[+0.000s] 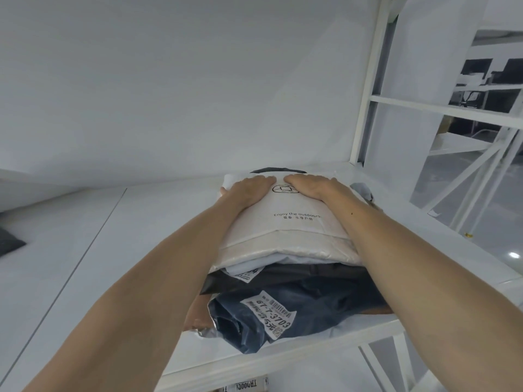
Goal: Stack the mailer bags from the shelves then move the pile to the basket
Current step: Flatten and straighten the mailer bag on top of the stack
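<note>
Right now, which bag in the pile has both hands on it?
The white bag on top, printed "Enjoy the outdoors": left hand and right hand rest on it. The dark blue bag lies lower.

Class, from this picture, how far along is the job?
Done: bags lie piled on the shelf, white bag on top, dark blue bag lower. In hand: left hand and right hand press the white bag. Remaining: moving the pile to the basket, not in view.
</note>
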